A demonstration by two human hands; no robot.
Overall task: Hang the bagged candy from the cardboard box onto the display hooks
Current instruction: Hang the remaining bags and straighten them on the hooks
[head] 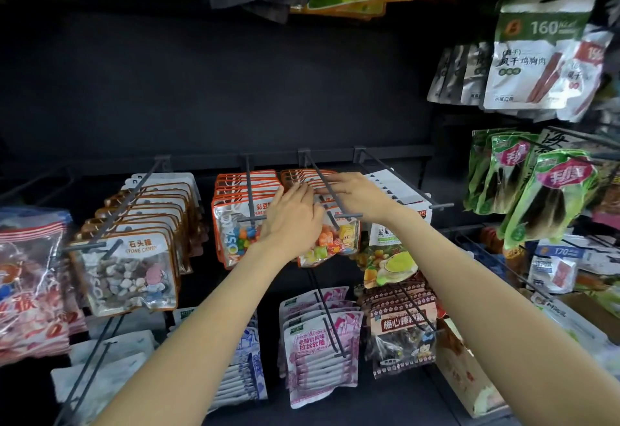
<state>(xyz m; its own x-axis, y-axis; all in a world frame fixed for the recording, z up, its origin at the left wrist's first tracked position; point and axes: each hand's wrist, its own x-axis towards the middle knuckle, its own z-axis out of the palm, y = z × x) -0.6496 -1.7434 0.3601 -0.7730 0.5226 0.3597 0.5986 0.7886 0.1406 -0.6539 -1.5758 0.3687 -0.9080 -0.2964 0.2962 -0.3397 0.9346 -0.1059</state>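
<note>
Orange-framed bags of coloured candy (330, 246) hang in a row on a grey display hook (347, 215) at the middle of the rack. Both my hands meet over this hook. My left hand (293, 212) lies with straight fingers against the bag tops on the hook's left side. My right hand (357, 195) reaches in from the right, and its fingers pinch a bag header at the rod; the hand hides the header itself. A brown cardboard box (590, 311) shows partly at the lower right edge.
Neighbouring hooks carry a second row of orange candy bags (235, 227), stone candy bags (129, 271) at the left, and white packs (399, 187) at the right. Pink bags (318, 345) and dark plum bags (402, 335) hang below. Green and white snack packs crowd the right side.
</note>
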